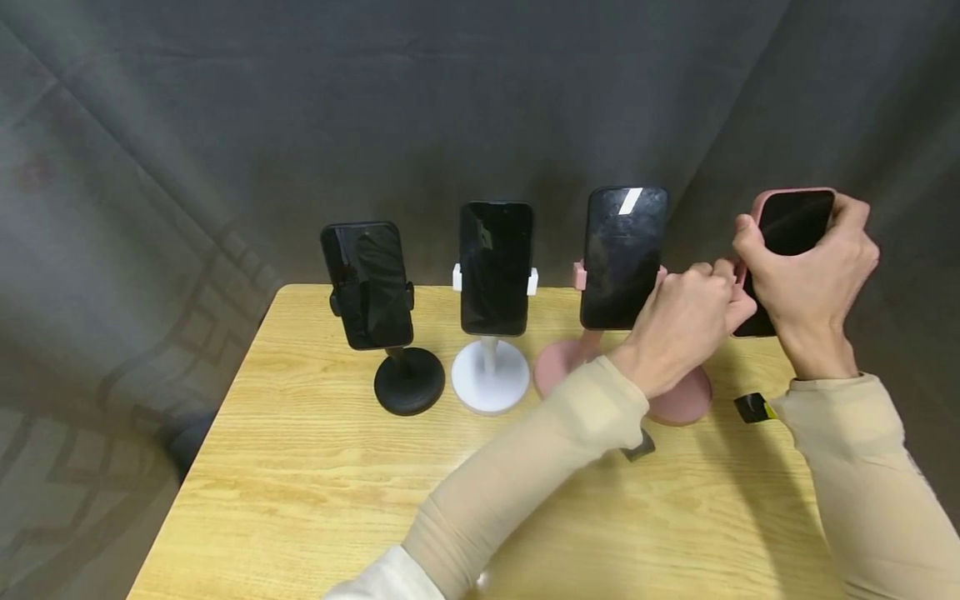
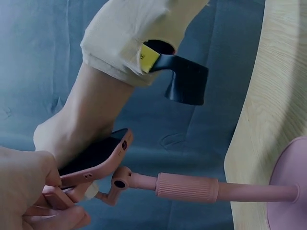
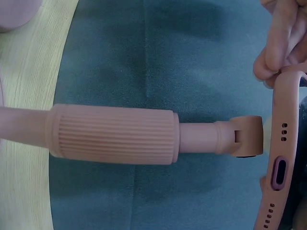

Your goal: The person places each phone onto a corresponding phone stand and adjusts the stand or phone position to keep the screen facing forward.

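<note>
At the table's right end, my right hand [image 1: 821,271] holds a phone in a pink case [image 1: 795,218], thumb on its left edge and fingers on its right. Beside the phone's left edge is my left hand [image 1: 686,321]. In the left wrist view, its fingers pinch a pink clamp arm [image 2: 58,197] close under the phone. A pink phone stand rises behind, its ribbed collar [image 3: 115,135] and hinge [image 3: 247,136] leading up to the phone's back. The stand's round base [image 1: 684,398] sits on the table, partly covered by my left arm.
To the left stand a black phone stand [image 1: 408,382], a white one [image 1: 490,379] and another pink one [image 1: 553,362], each holding a dark phone upright. The wooden table [image 1: 322,492] ends just behind them, against a grey curtain [image 1: 420,100].
</note>
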Available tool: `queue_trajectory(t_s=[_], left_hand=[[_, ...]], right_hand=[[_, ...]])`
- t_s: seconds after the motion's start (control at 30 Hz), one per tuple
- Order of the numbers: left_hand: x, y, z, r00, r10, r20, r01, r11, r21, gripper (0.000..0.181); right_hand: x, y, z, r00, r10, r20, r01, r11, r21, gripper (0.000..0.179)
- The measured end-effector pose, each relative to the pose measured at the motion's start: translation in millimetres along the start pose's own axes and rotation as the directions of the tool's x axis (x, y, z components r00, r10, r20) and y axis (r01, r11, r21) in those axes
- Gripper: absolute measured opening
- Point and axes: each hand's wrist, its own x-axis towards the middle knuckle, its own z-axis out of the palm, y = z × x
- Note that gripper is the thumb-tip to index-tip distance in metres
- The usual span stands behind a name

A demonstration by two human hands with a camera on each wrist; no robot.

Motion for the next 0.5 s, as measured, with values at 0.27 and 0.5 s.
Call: queue_trajectory(t_s=[0.27, 0.5], left_hand=[[-0.5, 4.1, -1.9, 0.997, -0.072, -0.003, 0.072, 0.994, -0.078, 0.025], [0.4, 6.1, -11.0, 0.986, -0.12, 0.111, 0.139, 0.975, -0.176, 0.029]], right_hand=[[-1.4, 3.4, 1.2, 1.0, 0.006, -0.001, -0.006, 0.999, -0.049, 0.069], [-2.3, 1.0, 1.1, 1.0, 0.005, 0.007, -0.004, 0.999, -0.042, 0.067]])
